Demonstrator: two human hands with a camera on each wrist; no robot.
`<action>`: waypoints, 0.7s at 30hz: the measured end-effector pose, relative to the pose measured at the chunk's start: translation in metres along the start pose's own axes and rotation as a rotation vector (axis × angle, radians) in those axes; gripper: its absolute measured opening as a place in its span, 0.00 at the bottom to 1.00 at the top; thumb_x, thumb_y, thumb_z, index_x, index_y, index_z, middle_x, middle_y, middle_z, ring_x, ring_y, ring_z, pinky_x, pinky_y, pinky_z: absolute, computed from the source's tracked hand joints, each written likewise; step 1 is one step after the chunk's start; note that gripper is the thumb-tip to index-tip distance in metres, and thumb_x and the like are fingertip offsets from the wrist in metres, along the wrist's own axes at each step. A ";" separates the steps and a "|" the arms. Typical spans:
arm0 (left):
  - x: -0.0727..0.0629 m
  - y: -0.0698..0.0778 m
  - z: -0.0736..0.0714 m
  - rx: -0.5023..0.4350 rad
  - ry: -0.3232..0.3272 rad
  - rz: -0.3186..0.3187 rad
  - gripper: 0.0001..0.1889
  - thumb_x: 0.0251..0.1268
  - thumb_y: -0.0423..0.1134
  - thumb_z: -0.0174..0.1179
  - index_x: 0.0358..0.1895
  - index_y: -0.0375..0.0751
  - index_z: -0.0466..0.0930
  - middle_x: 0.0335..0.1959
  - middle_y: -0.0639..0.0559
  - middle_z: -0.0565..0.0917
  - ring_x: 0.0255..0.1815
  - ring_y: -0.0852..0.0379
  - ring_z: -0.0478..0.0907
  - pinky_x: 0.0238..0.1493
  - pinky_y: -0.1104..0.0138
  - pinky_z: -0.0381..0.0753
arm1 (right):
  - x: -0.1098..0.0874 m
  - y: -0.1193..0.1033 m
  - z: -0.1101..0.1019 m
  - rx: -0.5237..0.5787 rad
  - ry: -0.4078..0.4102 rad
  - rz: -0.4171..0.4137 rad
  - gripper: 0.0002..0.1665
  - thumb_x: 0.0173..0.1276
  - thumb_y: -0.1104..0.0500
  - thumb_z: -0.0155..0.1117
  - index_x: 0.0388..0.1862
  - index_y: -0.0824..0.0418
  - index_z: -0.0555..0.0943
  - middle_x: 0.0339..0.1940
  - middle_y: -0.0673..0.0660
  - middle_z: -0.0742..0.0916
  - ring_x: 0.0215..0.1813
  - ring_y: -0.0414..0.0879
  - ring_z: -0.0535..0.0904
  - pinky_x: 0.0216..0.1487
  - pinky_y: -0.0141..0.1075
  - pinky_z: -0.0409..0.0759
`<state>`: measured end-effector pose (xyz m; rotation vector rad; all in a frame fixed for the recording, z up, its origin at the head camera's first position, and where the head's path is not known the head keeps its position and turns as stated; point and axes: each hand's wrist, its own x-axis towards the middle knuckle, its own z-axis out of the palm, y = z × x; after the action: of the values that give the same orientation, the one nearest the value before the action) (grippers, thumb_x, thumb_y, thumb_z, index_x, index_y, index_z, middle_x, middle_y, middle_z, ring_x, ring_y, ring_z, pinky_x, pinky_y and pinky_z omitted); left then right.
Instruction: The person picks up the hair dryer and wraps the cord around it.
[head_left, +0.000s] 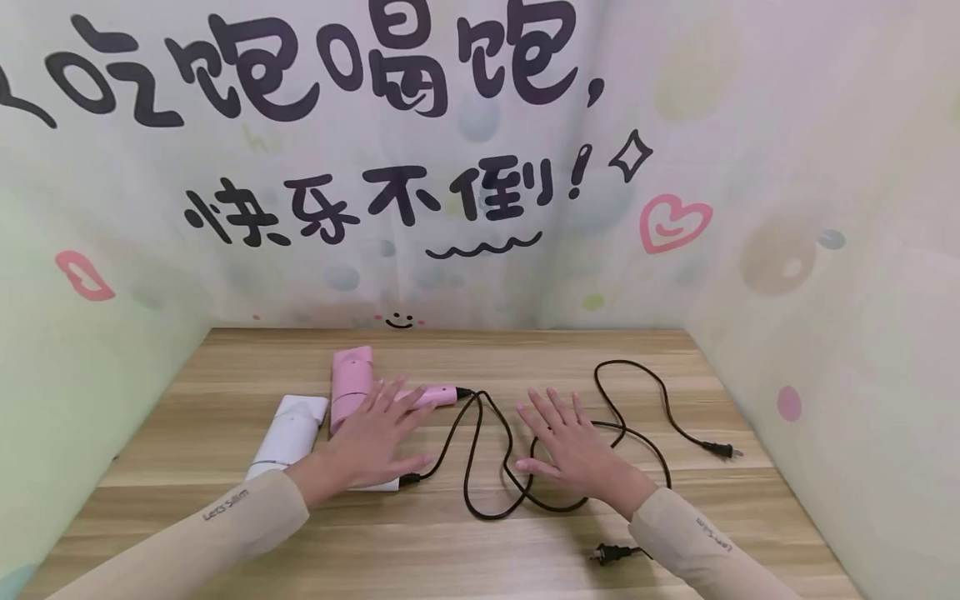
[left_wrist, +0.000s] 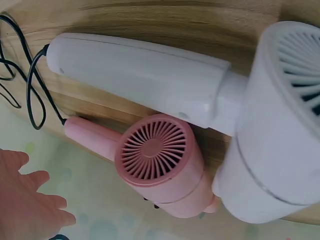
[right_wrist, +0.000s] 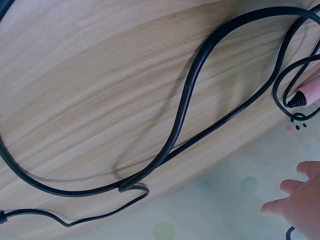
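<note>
Two hair dryers lie side by side on the left of the table. The pink hair dryer [head_left: 352,379] is farther back, and the white hair dryer [head_left: 288,433] is nearer. My left hand [head_left: 372,437] is spread over them with straight fingers, holding nothing and partly hiding both. In the left wrist view, the white handle and the pink dryer's round, slotted intake are plain to see beyond the fingers. To the right, my right hand [head_left: 573,450] is spread, palm down, above the black power cords [head_left: 487,518], gripping none of them.
One plug [head_left: 720,451] lies toward the table's right edge; another plug [head_left: 615,553] is nearer the front, below the right forearm. Loops of cord run across the middle of the wooden table [head_left: 420,550]. Printed fabric walls [head_left: 480,292] stand at the back and both sides.
</note>
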<state>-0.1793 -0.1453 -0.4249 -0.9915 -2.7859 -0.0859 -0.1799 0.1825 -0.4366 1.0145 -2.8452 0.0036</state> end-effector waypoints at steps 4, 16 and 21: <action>-0.004 -0.008 0.002 0.032 0.007 -0.028 0.38 0.59 0.64 0.51 0.69 0.47 0.61 0.71 0.44 0.62 0.72 0.37 0.52 0.70 0.45 0.51 | -0.001 0.000 0.000 -0.003 -0.004 0.001 0.46 0.66 0.31 0.42 0.74 0.56 0.52 0.76 0.61 0.53 0.75 0.61 0.45 0.69 0.62 0.46; -0.028 -0.044 0.001 -0.067 0.039 -0.209 0.37 0.60 0.64 0.51 0.67 0.43 0.63 0.70 0.43 0.62 0.71 0.33 0.51 0.67 0.41 0.53 | -0.005 0.002 0.005 0.032 -0.002 0.015 0.46 0.66 0.32 0.44 0.74 0.57 0.52 0.76 0.60 0.53 0.75 0.61 0.46 0.69 0.62 0.47; -0.041 -0.058 0.000 -0.083 0.048 -0.307 0.40 0.59 0.63 0.53 0.68 0.38 0.61 0.69 0.37 0.61 0.69 0.32 0.54 0.67 0.41 0.52 | -0.005 0.001 0.007 0.042 -0.009 0.020 0.46 0.66 0.32 0.43 0.74 0.57 0.53 0.76 0.60 0.53 0.75 0.61 0.46 0.70 0.62 0.45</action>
<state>-0.1847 -0.2152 -0.4318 -0.5606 -2.8867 -0.2649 -0.1773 0.1858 -0.4439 0.9958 -2.8754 0.0616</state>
